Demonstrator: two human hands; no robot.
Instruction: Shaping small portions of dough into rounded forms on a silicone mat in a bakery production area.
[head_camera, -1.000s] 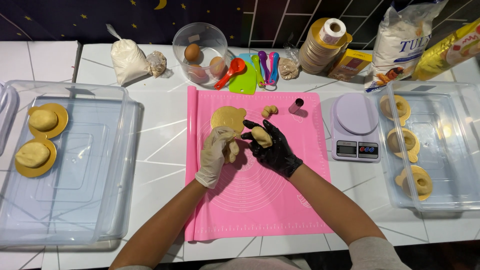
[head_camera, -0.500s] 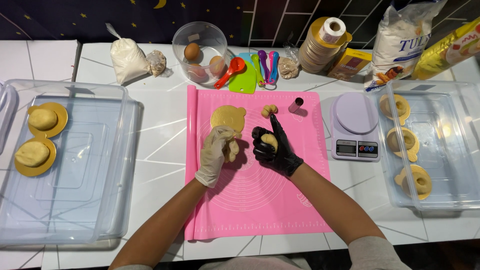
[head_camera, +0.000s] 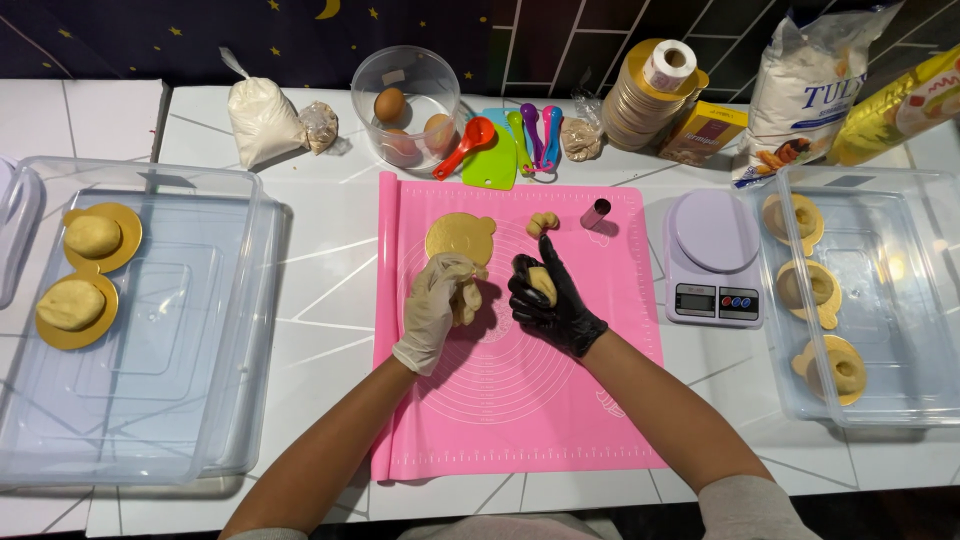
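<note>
My left hand (head_camera: 436, 305), in a cream glove, grips a lump of pale dough (head_camera: 466, 296) over the pink silicone mat (head_camera: 520, 400). My right hand (head_camera: 552, 300), in a black glove, is closed around a smaller piece of dough (head_camera: 541, 283) just to the right, index finger pointing up. The two hands sit a little apart. Behind them on the mat lie a gold bear-shaped card (head_camera: 458, 237), a small dough scrap (head_camera: 541, 222) and a small dark cylinder (head_camera: 595, 212).
A lilac kitchen scale (head_camera: 713, 258) stands right of the mat. A clear bin (head_camera: 868, 300) at right holds three dough pieces on gold cards. A clear bin (head_camera: 150, 330) lies at left, two dough pieces on gold cards beside it. A bowl with eggs (head_camera: 408, 118), measuring spoons and flour bags line the back.
My right hand has pulled away from the left with a small piece of dough and closed around it, index finger raised. My left hand has stayed in place with its lump.
</note>
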